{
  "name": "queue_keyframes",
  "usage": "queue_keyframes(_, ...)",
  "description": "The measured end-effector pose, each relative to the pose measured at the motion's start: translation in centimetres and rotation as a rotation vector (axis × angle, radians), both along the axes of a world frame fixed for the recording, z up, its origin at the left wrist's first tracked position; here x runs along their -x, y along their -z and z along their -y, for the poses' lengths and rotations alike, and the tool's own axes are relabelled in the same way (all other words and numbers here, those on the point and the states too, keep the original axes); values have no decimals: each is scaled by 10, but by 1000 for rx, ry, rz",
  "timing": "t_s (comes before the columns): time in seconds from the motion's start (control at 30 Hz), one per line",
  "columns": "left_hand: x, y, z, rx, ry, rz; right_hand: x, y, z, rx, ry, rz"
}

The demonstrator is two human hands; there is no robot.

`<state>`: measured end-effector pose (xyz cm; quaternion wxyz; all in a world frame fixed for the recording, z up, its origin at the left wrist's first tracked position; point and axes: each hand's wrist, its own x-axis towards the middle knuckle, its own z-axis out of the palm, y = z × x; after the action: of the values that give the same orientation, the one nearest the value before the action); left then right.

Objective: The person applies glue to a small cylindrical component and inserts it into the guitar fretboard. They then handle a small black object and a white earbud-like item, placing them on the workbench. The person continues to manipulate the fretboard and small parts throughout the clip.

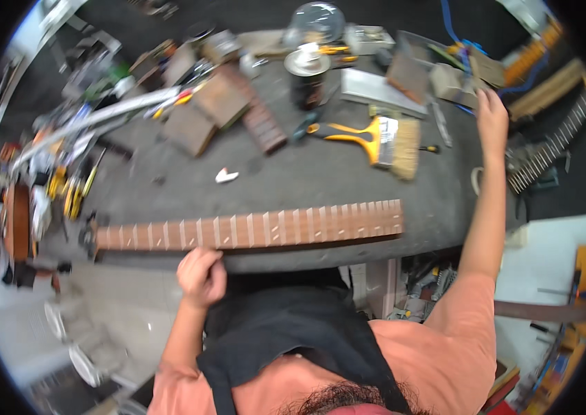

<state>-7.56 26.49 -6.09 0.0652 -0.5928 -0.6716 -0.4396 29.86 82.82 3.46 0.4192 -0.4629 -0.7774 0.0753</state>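
A brown fretted guitar neck point(305, 223) lies horizontally along the bench's front edge, with a dark headstock at its left end. My left hand point(202, 277) has curled fingers at the neck's near edge, left of its middle; what they hold, if anything, is hidden. My right arm stretches to the back right, where my right hand point(491, 111) has bent fingers among small blocks point(447, 83) and blue-handled items; what is in them is unclear. A wide yellow-handled paintbrush point(401, 149) lies left of that hand.
Wood blocks point(220, 104), a dark cylindrical can point(309, 86) and a pale bar point(381, 93) crowd the back of the grey bench point(251, 176). Hand tools point(75, 187) cluster at the left. Another fretted neck point(549, 145) lies at the far right. A small white scrap point(226, 176) sits mid-bench.
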Motion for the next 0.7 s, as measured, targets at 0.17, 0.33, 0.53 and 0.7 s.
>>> queue_keyframes(0.17, 1, -3, 13, 2, 10, 67, 33, 36, 152, 341, -188, -73)
queue_keyframes(0.33, 15, -14, 34, 56, 87, 184, 32, 92, 223, 453, -223, -272)
queue_keyframes(0.53, 24, -45, 65, -241, 32, 1210, 32, 105, 235, 483, -297, -568)
queue_keyframes(0.7, 34, -50, 88, -283, 104, 1283, 21, 105, 222, 559, -271, -600)
